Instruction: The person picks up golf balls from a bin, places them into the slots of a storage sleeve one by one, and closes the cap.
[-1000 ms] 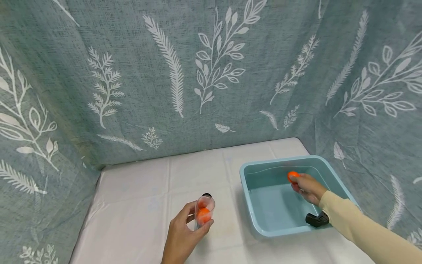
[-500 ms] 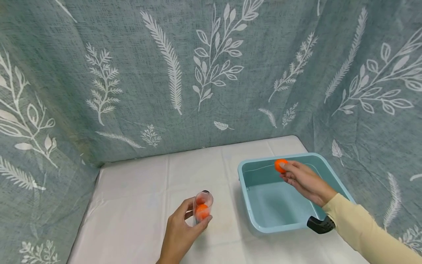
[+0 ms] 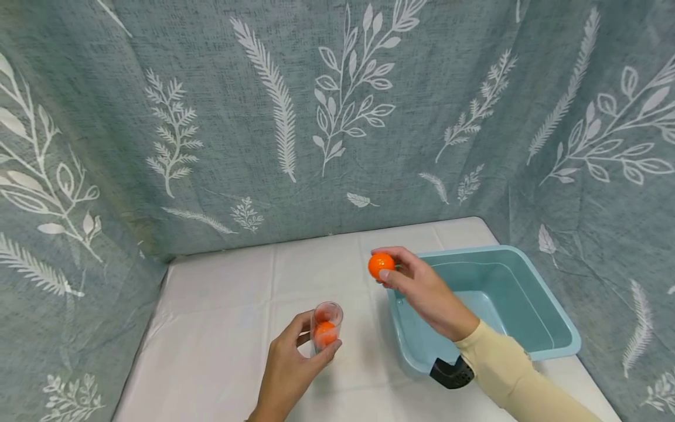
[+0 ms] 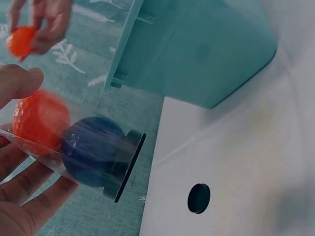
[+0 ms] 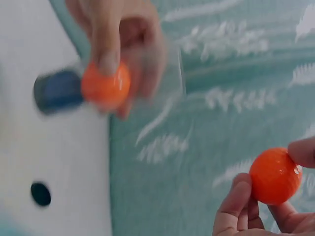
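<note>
My left hand (image 3: pixel 292 360) grips a clear plastic tube (image 3: pixel 328 306), its mouth facing up. Inside, an orange golf ball (image 4: pixel 42 120) rests on a dark blue ball (image 4: pixel 93 150), above the black cap (image 4: pixel 129 167) at the tube's bottom end. Fingers and thumb wrap the tube's sides. To the right and higher up, my right hand (image 3: pixel 424 290) pinches a second orange golf ball (image 3: pixel 381 266) between thumb and fingertips, just past the left edge of the blue bin (image 3: pixel 561 331). A small round black lid (image 4: pixel 199 198) lies on the table; the tube hides it in the head view.
The bin stands at the right of the white-covered table (image 3: pixel 221 328). Leaf-patterned green cloth (image 3: pixel 211 117) hangs behind and at both sides. A black wrist camera (image 3: pixel 452 373) sits under the right sleeve, over the bin's front rim.
My right hand has lifted the orange golf ball up out of the bin and carried it left, toward the tube. The left hand and the tube have stayed nearly still.
</note>
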The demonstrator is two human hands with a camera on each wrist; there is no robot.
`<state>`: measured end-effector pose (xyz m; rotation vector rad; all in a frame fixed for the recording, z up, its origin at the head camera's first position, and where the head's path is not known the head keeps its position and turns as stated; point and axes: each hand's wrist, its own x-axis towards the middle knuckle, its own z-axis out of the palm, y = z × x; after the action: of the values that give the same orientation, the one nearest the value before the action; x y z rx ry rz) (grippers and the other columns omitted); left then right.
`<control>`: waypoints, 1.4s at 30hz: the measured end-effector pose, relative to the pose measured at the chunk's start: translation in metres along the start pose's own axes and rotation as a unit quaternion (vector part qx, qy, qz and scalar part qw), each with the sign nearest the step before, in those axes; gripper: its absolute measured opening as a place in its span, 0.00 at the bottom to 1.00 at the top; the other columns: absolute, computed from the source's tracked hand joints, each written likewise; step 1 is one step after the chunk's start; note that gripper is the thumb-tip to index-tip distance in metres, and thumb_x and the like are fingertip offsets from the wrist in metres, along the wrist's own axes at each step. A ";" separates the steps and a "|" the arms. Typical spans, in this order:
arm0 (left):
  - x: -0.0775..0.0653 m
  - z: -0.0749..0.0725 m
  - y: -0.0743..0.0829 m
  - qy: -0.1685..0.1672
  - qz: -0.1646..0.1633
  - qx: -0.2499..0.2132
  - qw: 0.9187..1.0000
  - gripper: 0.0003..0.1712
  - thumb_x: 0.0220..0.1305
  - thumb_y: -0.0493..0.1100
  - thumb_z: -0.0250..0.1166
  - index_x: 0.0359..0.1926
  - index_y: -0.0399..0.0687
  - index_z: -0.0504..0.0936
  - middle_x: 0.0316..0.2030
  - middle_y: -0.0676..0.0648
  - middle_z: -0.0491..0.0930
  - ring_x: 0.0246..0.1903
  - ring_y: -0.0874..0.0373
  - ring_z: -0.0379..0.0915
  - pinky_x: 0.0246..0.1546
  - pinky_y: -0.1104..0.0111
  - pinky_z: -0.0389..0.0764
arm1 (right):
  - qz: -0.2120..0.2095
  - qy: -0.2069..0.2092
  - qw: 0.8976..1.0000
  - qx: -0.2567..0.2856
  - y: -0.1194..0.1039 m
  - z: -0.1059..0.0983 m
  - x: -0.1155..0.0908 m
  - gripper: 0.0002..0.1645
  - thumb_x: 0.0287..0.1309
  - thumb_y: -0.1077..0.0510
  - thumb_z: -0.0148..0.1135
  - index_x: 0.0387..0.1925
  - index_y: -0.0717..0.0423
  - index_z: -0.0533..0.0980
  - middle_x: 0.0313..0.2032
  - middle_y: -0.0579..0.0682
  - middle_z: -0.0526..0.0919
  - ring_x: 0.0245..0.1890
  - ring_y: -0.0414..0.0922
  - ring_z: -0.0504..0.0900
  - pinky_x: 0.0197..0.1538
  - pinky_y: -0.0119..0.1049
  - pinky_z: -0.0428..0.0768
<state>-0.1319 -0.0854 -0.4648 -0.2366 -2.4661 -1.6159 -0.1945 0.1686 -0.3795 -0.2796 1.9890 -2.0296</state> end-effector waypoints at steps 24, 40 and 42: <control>-0.001 -0.006 -0.003 0.028 0.034 0.002 0.999 0.31 0.49 0.41 0.82 0.54 0.60 0.80 0.45 0.63 0.82 0.44 0.65 0.81 0.49 0.68 0.84 | -0.204 -0.012 0.969 -0.138 0.048 0.085 -0.003 0.25 0.71 0.55 0.62 0.66 0.51 0.71 0.63 0.42 0.75 0.61 0.45 0.74 0.63 0.47 0.77; -0.008 -0.010 -0.004 0.046 -0.012 0.023 0.999 0.33 0.46 0.40 0.84 0.54 0.53 0.81 0.44 0.60 0.83 0.44 0.65 0.81 0.49 0.68 0.84 | -0.140 0.089 0.957 -0.236 0.104 0.099 0.008 0.23 0.73 0.66 0.53 0.66 0.56 0.66 0.61 0.52 0.66 0.60 0.50 0.69 0.64 0.51 0.75; -0.009 -0.011 -0.004 0.046 -0.019 0.023 0.998 0.33 0.46 0.41 0.84 0.54 0.53 0.81 0.44 0.60 0.83 0.44 0.65 0.81 0.50 0.68 0.84 | -0.141 0.099 0.942 -0.287 0.115 0.102 0.009 0.25 0.70 0.69 0.56 0.65 0.59 0.65 0.61 0.56 0.65 0.60 0.53 0.68 0.63 0.52 0.75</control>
<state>-0.1239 -0.0971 -0.4662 -0.1074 -2.4487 -1.5447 -0.1612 0.0688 -0.4920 -0.5214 2.7860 -1.6177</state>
